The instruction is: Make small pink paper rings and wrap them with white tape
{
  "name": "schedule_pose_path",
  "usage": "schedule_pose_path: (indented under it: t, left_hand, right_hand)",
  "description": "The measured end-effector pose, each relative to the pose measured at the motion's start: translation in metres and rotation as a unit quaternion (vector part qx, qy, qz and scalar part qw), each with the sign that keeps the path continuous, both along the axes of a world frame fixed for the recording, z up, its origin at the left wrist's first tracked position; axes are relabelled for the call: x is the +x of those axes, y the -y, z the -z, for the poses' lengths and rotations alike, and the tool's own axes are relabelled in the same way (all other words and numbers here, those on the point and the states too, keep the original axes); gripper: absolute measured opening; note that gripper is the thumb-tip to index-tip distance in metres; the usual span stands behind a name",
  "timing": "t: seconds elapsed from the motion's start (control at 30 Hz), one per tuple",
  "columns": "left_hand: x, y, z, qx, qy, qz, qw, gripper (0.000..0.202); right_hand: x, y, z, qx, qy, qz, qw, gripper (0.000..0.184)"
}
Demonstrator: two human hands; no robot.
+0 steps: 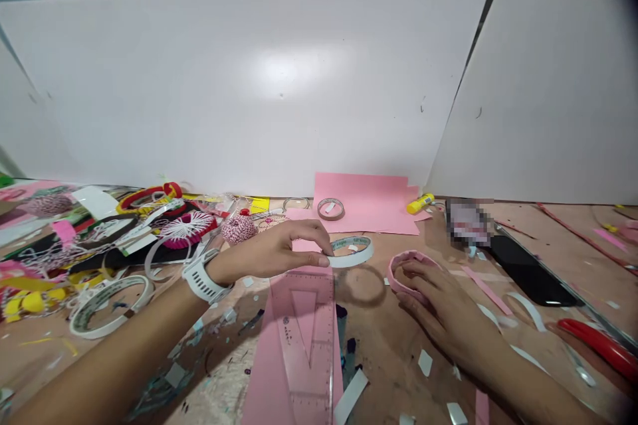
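Head view: messy craft bench (393,345), going left to right
Left hand (269,255): fingers (314,238) pinching the left edge of a white paper ring (355,252), ring sitting just right of them, opening facing up
Right hand (443,305): fingers (423,272) draped over a pink paper ring (399,272), can't tell if they're gripping it

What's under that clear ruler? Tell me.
The clear plastic ruler lies on a long sheet of pink paper, which shows through the plastic. Whatever lies beneath the paper is covered and cannot be seen.
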State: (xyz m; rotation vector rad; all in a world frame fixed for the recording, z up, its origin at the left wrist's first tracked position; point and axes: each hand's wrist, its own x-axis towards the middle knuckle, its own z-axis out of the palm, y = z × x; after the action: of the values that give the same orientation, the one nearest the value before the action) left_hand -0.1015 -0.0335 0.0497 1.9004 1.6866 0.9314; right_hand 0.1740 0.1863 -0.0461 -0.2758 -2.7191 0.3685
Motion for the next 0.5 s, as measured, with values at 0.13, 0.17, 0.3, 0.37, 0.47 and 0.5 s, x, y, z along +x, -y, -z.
schedule_pose_path:
  t: [0.13, 0.17, 0.3, 0.37, 0.47, 0.5]
  left_hand:
    - [0.011, -0.001, -0.001, -0.004, -0.002, 0.023, 1.0, 0.019]
    - [0.016, -0.001, -0.001, -0.004, -0.016, 0.033, 0.999, 0.02]
    - [0.04, -0.002, -0.001, 0.011, -0.107, 0.077, 0.991, 0.027]
    - [0.048, -0.002, 0.0, 0.034, -0.165, 0.091, 0.982, 0.038]
    - [0.052, -0.002, 0.005, 0.064, -0.227, 0.094, 0.967, 0.044]
    - [0.052, -0.002, 0.007, 0.065, -0.237, 0.085, 0.966, 0.041]
  right_hand:
    - [0.004, 0.005, -0.007, -0.032, -0.026, 0.02, 0.999, 0.029]
    - [0.006, 0.008, -0.01, -0.059, -0.031, 0.019, 0.998, 0.036]
    - [0.013, 0.023, -0.013, -0.278, -0.029, 0.016, 0.96, 0.057]
    - [0.014, 0.028, -0.012, -0.417, -0.03, -0.006, 0.908, 0.061]
    - [0.014, 0.033, -0.01, -0.539, -0.049, -0.043, 0.84, 0.059]
    - [0.013, 0.033, -0.01, -0.553, -0.059, -0.048, 0.83, 0.057]
